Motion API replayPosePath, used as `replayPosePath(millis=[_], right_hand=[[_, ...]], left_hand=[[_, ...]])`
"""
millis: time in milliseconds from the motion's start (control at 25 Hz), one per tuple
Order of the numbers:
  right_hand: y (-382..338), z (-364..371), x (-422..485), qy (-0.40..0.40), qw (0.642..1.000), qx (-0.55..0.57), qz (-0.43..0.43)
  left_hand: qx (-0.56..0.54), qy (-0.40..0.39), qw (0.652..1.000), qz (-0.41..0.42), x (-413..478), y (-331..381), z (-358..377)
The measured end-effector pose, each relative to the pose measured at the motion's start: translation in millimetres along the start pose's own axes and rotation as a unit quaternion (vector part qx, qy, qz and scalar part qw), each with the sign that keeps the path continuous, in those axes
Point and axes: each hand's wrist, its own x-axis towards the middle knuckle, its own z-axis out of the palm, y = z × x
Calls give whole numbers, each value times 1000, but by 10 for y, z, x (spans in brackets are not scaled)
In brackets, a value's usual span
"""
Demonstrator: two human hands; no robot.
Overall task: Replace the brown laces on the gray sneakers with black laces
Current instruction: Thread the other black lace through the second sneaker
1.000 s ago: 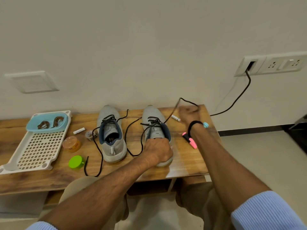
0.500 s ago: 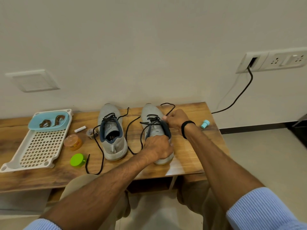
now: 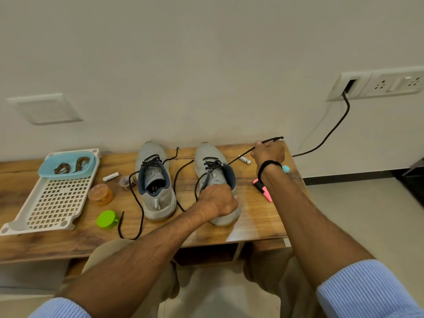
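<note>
Pointing toe away, right sneaker (image 3: 207, 154); black lace (image 3: 241, 156) taut.

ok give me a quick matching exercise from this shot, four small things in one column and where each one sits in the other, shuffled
Column one:
1. brown laces
2. pink marker
3. green lid
4. orange jar

Column two:
a. between the white tray and the left-side sneaker
b. right of the right-side sneaker
c. in the blue tub
d. nearest the table's front edge

Pairs: 1-c; 2-b; 3-d; 4-a
</note>
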Motion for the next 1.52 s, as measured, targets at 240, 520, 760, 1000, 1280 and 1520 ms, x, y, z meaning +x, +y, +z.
replayPosePath(millis=[240, 520, 760, 1000, 1280, 1520], right_hand=[[-79, -23, -66, 6, 998, 61, 11], [-447, -150, -378, -233, 918, -128, -292], [-363, -226, -370, -285, 805, -266, -447], [-374, -343, -174, -64, 905, -300, -296], [-402, -93, -556, -328, 843, -208, -371], [-297, -6, -514, -260, 833, -267, -410]], left_hand=[[-12, -20, 1000, -9, -5, 15, -49], [-89, 17, 996, -10, -77, -85, -513], [-161, 258, 950, 64, 127, -559, -966], [-469, 90, 877, 51, 88, -569, -1041], [-296, 66, 951, 56, 87, -487, -974], [-244, 57, 966, 67, 92, -564, -1023]])
